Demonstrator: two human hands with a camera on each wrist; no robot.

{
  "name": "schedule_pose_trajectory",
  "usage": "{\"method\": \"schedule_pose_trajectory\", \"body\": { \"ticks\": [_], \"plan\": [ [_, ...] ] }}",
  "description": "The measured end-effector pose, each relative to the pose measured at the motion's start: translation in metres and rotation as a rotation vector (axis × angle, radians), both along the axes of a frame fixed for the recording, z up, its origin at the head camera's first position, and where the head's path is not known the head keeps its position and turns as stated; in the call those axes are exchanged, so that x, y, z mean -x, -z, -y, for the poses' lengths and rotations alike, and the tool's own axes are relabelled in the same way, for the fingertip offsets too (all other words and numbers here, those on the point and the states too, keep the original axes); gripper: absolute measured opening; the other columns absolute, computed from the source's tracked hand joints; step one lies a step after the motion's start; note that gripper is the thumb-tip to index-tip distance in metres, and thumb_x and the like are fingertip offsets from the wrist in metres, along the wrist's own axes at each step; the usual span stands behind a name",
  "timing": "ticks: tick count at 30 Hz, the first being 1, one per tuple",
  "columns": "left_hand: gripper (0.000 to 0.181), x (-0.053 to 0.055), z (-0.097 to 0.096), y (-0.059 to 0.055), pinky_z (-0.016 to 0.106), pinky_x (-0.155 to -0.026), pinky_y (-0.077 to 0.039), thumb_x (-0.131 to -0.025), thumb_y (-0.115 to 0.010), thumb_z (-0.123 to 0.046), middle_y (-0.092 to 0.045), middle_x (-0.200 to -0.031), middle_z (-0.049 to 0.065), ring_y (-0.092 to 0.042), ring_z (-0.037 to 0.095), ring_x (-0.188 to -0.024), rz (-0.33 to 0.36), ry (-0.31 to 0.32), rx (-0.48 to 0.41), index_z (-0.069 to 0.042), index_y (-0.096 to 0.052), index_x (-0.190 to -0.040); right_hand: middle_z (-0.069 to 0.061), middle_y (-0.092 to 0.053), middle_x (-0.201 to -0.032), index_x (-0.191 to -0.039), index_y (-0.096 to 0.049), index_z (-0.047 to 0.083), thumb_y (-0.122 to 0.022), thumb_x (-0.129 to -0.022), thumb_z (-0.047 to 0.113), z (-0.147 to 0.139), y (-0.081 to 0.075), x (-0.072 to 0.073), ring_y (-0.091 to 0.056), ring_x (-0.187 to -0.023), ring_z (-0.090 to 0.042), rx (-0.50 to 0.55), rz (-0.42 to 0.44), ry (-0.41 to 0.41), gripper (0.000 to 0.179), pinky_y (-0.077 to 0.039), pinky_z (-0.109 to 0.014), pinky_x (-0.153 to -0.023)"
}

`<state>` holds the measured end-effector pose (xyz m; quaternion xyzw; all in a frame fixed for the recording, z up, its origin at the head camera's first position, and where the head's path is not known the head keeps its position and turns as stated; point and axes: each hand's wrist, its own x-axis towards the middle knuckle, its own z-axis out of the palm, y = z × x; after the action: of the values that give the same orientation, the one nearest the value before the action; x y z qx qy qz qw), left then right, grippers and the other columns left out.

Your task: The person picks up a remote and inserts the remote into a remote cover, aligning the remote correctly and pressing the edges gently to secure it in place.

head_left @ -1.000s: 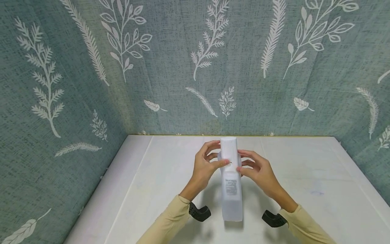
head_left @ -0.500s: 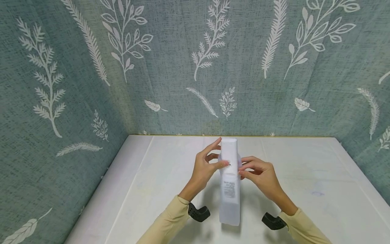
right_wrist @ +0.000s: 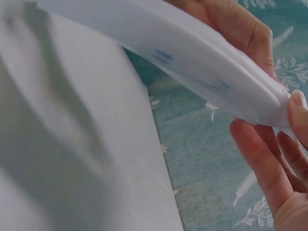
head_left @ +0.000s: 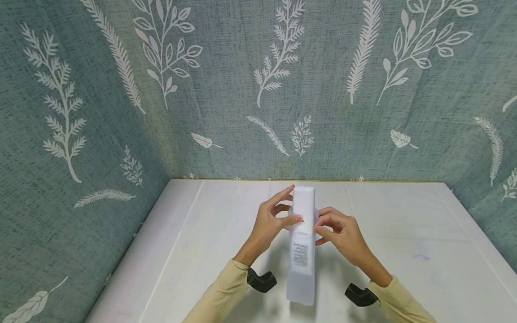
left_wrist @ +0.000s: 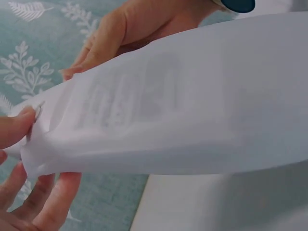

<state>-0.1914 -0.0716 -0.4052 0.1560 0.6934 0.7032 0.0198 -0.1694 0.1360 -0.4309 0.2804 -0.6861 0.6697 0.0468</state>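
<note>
Head view: pinching white package (head_left: 300,269) near far end with left hand (head_left: 268,224) and right hand (head_left: 345,234); lengthwise nearward from grip.

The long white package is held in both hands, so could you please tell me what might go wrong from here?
The left hand and right hand both hold the long white package toward its far end, so its near end, reaching well past them, could swing or sag. The right hand holds it by the side edge with its fingertips, so that grip might slip.
</note>
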Motion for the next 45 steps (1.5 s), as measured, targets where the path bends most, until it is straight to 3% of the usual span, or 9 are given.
{"method": "schedule_pose_trajectory", "body": {
  "ticks": [4, 12, 17, 21, 25, 29, 35, 42, 45],
  "plan": [
    [0.07, 0.0, 0.001, 0.0, 0.036, -0.058, -0.057, -0.077, -0.076, -0.001, -0.056, -0.119, 0.007, -0.059, 0.022, -0.101, -0.003, 0.001, 0.016, -0.02, -0.05, -0.139, -0.02, -0.055, -0.108, -0.09, -0.064, -0.005, -0.063, -0.086, -0.006, 0.001, 0.001, 0.0, -0.063, -0.091, -0.021, -0.008, 0.032, 0.013, 0.004, -0.058, -0.041, -0.059],
    [0.071, -0.001, 0.0, -0.003, 0.033, -0.063, -0.056, -0.076, -0.076, 0.002, -0.056, -0.121, 0.009, -0.059, 0.025, -0.102, -0.026, -0.011, 0.009, -0.023, -0.052, -0.137, -0.02, -0.054, -0.112, -0.091, -0.064, -0.005, -0.069, -0.082, -0.006, 0.002, -0.004, -0.001, -0.061, -0.094, -0.022, -0.011, 0.036, 0.072, 0.01, -0.058, -0.039, -0.067],
    [0.071, -0.006, -0.002, -0.014, 0.032, -0.062, -0.056, -0.076, -0.075, 0.007, -0.056, -0.12, 0.013, -0.059, 0.03, -0.1, -0.03, -0.02, -0.034, -0.012, -0.049, -0.139, -0.014, -0.045, -0.133, -0.123, -0.053, -0.001, -0.07, -0.079, -0.009, 0.007, -0.015, 0.001, -0.059, -0.1, -0.02, 0.011, -0.015, 0.155, 0.048, -0.058, -0.034, -0.071],
    [0.07, -0.01, -0.006, -0.016, 0.033, -0.066, -0.057, -0.075, -0.076, 0.005, -0.058, -0.12, 0.012, -0.059, 0.028, -0.099, -0.023, -0.011, -0.021, -0.011, -0.05, -0.138, -0.016, -0.047, -0.133, -0.137, -0.041, 0.003, -0.069, -0.079, -0.012, 0.012, -0.024, 0.003, -0.061, -0.095, -0.02, 0.037, -0.044, 0.166, 0.066, -0.059, -0.034, -0.067],
    [0.061, -0.011, -0.009, -0.007, 0.034, -0.076, -0.056, -0.076, -0.077, 0.002, -0.058, -0.123, 0.009, -0.059, 0.025, -0.104, -0.022, -0.024, -0.062, -0.013, -0.057, -0.132, -0.019, -0.052, -0.123, -0.137, -0.043, 0.001, -0.069, -0.078, -0.012, 0.013, -0.031, 0.006, -0.063, -0.092, -0.019, 0.05, -0.071, 0.185, 0.066, -0.058, -0.031, -0.067],
    [0.046, -0.013, -0.008, 0.002, 0.036, -0.083, -0.055, -0.079, -0.074, 0.001, -0.057, -0.125, 0.009, -0.058, 0.024, -0.108, -0.014, -0.012, -0.11, -0.006, -0.062, -0.123, -0.019, -0.055, -0.118, -0.136, -0.044, -0.002, -0.068, -0.078, -0.015, 0.011, -0.034, 0.01, -0.065, -0.089, -0.018, 0.125, -0.028, 0.215, 0.064, -0.057, -0.029, -0.068],
    [0.036, -0.017, -0.007, 0.007, 0.043, -0.07, -0.058, -0.078, -0.074, 0.002, -0.06, -0.113, 0.013, -0.063, 0.024, -0.093, -0.008, 0.03, -0.119, -0.001, -0.066, -0.113, -0.016, -0.056, -0.114, -0.136, -0.043, -0.005, -0.067, -0.078, -0.016, 0.01, -0.032, 0.011, -0.066, -0.085, -0.019, 0.191, 0.034, 0.213, 0.064, -0.057, -0.03, -0.066],
    [0.014, -0.015, -0.009, 0.008, 0.045, -0.061, -0.058, -0.079, -0.072, 0.006, -0.062, -0.088, 0.014, -0.065, 0.022, -0.08, 0.036, -0.011, -0.138, 0.007, -0.067, -0.092, -0.015, -0.058, -0.113, -0.135, -0.046, -0.002, -0.068, -0.078, -0.015, 0.011, -0.029, 0.01, -0.065, -0.085, -0.019, 0.166, 0.03, 0.203, 0.063, -0.057, -0.029, -0.066],
    [0.012, -0.015, -0.01, 0.009, 0.046, -0.061, -0.058, -0.08, -0.07, 0.006, -0.062, -0.085, 0.012, -0.066, 0.022, -0.08, 0.07, -0.014, -0.162, 0.009, -0.066, -0.09, -0.016, -0.057, -0.114, -0.135, -0.048, 0.0, -0.068, -0.078, -0.014, 0.011, -0.03, 0.009, -0.065, -0.087, -0.02, 0.139, 0.016, 0.201, 0.063, -0.056, -0.028, -0.068]
  ]
}}
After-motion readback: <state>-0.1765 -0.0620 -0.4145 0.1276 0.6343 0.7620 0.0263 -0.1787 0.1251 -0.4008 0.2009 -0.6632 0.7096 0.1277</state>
